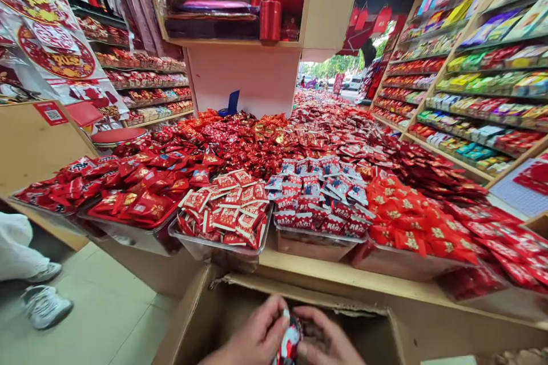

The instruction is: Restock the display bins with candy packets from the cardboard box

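Low in the head view, my left hand [259, 335] pinches a small red, white and dark wrapped candy packet [291, 340] between thumb and fingers. My right hand [329, 337] curls round the packet's other side, thumb against its edge. Both hands are over an open cardboard box [194, 319], whose inside is mostly dark. Just beyond the box, a clear tub [319, 238] holds stacked packets [314, 205] in similar red, white and dark colours. The lower parts of my hands run out of the frame.
More tubs flank it: cream-edged red packets [231, 211] to the left, red pouches [406, 217] to the right. A wooden ledge [342, 280] runs along their front. Stocked shelves [483, 74] line the right. A person's shoe [46, 307] is on the tiled floor at left.
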Action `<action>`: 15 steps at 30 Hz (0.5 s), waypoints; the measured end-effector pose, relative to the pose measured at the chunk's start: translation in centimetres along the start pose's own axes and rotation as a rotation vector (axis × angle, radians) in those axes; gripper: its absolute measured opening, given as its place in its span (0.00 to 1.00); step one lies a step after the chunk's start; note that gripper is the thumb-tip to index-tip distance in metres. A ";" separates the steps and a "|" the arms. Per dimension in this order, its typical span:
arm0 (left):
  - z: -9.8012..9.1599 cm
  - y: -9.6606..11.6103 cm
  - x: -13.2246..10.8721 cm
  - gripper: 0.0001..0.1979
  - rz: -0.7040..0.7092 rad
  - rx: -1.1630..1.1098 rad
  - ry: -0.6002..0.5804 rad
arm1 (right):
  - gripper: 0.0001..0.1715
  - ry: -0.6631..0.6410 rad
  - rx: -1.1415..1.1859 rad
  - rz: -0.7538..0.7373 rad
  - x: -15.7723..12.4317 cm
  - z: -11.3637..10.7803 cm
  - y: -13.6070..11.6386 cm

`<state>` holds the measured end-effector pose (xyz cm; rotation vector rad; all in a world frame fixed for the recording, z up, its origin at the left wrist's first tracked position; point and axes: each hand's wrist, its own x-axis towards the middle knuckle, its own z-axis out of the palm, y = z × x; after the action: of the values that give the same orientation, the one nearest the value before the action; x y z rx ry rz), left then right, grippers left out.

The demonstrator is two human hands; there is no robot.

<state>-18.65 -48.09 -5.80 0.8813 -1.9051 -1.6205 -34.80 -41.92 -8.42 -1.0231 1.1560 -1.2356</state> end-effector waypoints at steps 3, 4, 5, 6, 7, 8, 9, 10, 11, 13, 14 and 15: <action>0.2 3.1 0.5 0.17 -0.033 -0.279 0.058 | 0.20 0.099 0.252 0.088 -0.4 -0.1 -3.4; 0.3 3.9 0.8 0.17 -0.050 -0.355 0.065 | 0.17 0.122 0.290 0.103 -0.3 -0.2 -4.8; 0.2 4.6 1.2 0.17 -0.064 -0.408 0.063 | 0.16 0.149 0.318 0.097 -0.2 -0.4 -6.0; 0.2 5.0 1.5 0.17 -0.065 -0.437 0.065 | 0.16 0.179 0.334 0.087 -0.1 -0.5 -7.1; 0.2 5.4 1.9 0.17 -0.060 -0.451 0.071 | 0.16 0.210 0.346 0.071 0.1 -0.7 -8.0; 0.2 5.6 2.1 0.16 -0.047 -0.453 0.080 | 0.16 0.244 0.350 0.049 0.3 -0.8 -8.6; 0.2 5.7 2.3 0.16 -0.032 -0.449 0.093 | 0.16 0.274 0.350 0.028 0.5 -0.8 -9.0; 0.2 5.7 2.5 0.17 -0.021 -0.447 0.106 | 0.16 0.295 0.349 0.006 0.6 -0.9 -9.2; 0.2 5.7 2.6 0.17 -0.017 -0.447 0.115 | 0.15 0.305 0.346 -0.016 0.7 -0.9 -9.3; 0.2 5.6 2.6 0.18 -0.026 -0.451 0.129 | 0.14 0.324 0.315 -0.081 0.8 -1.1 -9.3; 0.1 5.4 2.6 0.18 -0.043 -0.456 0.122 | 0.13 0.332 0.280 -0.120 0.8 -1.2 -9.3; 0.1 5.3 2.6 0.18 -0.065 -0.469 0.099 | 0.12 0.346 0.229 -0.168 0.8 -1.3 -9.3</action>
<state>-21.35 -49.46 -0.74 0.8085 -1.3542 -1.9123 -37.52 -43.43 0.51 -0.7641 1.1715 -1.6859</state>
